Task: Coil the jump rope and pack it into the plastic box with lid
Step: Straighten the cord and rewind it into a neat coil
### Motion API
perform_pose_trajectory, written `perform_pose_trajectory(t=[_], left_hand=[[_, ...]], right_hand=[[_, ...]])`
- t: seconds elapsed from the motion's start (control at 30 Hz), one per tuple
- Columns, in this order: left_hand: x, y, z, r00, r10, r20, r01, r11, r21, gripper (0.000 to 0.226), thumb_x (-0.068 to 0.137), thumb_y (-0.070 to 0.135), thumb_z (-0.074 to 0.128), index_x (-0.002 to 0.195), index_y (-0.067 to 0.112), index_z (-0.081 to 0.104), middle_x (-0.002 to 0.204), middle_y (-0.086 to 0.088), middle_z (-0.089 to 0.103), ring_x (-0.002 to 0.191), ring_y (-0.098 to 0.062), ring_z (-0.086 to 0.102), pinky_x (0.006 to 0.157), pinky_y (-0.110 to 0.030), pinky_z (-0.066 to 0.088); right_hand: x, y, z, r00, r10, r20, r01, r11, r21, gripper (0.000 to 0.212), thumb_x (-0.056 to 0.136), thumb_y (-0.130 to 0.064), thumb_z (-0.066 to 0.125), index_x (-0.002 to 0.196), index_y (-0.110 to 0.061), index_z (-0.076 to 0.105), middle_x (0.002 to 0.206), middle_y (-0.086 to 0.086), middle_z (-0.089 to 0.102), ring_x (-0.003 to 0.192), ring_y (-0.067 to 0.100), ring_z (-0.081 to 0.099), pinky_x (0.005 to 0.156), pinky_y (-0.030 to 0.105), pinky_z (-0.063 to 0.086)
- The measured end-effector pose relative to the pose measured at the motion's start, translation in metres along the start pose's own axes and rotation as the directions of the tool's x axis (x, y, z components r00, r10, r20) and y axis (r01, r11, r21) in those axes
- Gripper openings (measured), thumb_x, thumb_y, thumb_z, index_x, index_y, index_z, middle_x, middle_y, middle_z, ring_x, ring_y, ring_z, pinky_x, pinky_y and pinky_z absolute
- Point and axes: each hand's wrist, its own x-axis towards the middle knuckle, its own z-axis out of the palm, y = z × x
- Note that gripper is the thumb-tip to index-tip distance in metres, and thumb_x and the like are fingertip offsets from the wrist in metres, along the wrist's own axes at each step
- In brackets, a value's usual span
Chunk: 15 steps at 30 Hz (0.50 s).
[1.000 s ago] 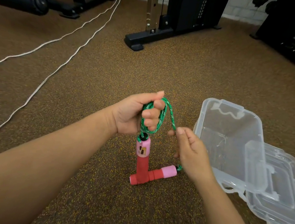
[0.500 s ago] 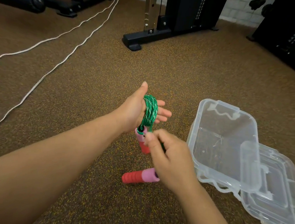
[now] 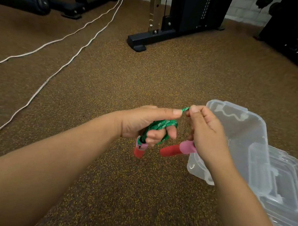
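The left hand (image 3: 144, 124) holds green rope (image 3: 158, 126) coiled round its fingers. The right hand (image 3: 205, 132) pinches the rope's end. The open box (image 3: 256, 134) lies just right of it.

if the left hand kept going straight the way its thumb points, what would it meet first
Almost at once the right hand, which pinches the green rope just off the left hand's thumb tip. Beyond it sits the clear plastic box, though depth is unclear.

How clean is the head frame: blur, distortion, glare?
Head view: wide-angle bowing shows in the curved white cables and leaning black machine base; corners darken; the green braided jump rope and both hands, left hand and right hand, are slightly soft; small glare glints on the clear plastic box, whose edges and clear lid read faintly.
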Motion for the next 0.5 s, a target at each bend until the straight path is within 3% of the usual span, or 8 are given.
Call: perform_pose_trajectory(t=[0.1, 0.23, 0.33, 0.5], left_hand=[[0.0, 0.002, -0.001, 0.996, 0.071, -0.058, -0.08, 0.98, -0.184, 0.037, 0.087, 0.039, 0.05, 0.058, 0.018, 0.058, 0.031, 0.01, 0.033, 0.031, -0.008, 0.034, 0.049, -0.025, 0.031], [0.003, 0.001, -0.003, 0.986, 0.11, -0.127, -0.15, 0.92, -0.364, 0.037, 0.088, 0.041, 0.047, 0.056, 0.022, 0.051, 0.03, 0.011, 0.032, 0.03, -0.007, 0.034, 0.046, -0.024, 0.032], [0.004, 0.001, -0.005, 0.968, 0.115, -0.223, -0.209, 0.861, -0.464, 0.033, 0.085, 0.042, 0.047, 0.059, 0.023, 0.049, 0.031, 0.009, 0.032, 0.031, -0.007, 0.035, 0.046, -0.022, 0.034], [0.008, 0.001, -0.008, 0.916, 0.081, -0.394, -0.297, 0.797, -0.526, 0.031, 0.093, 0.042, 0.043, 0.071, 0.021, 0.051, 0.035, 0.009, 0.034, 0.035, -0.006, 0.035, 0.048, -0.021, 0.033]], right_hand=[[-0.001, 0.015, 0.01, 0.999, -0.035, 0.002, 0.035, 0.998, -0.055, 0.028, 0.1, -0.033, 0.042, 0.077, -0.028, 0.057, 0.055, -0.007, 0.037, 0.048, 0.011, 0.034, 0.05, 0.034, 0.034], [-0.007, 0.033, 0.021, 0.998, -0.043, 0.054, 0.046, 0.997, -0.056, 0.028, 0.095, -0.043, 0.038, 0.08, -0.03, 0.057, 0.048, -0.013, 0.04, 0.048, 0.01, 0.034, 0.05, 0.033, 0.029], [-0.012, 0.035, 0.023, 0.996, -0.035, 0.086, 0.042, 0.996, -0.084, 0.029, 0.095, -0.044, 0.038, 0.081, -0.03, 0.058, 0.051, -0.012, 0.043, 0.051, 0.013, 0.039, 0.051, 0.041, 0.035], [-0.015, 0.033, 0.025, 0.989, 0.013, 0.148, 0.002, 0.994, -0.105, 0.027, 0.099, -0.03, 0.044, 0.078, -0.028, 0.06, 0.056, -0.007, 0.05, 0.052, 0.013, 0.048, 0.054, 0.045, 0.047]])
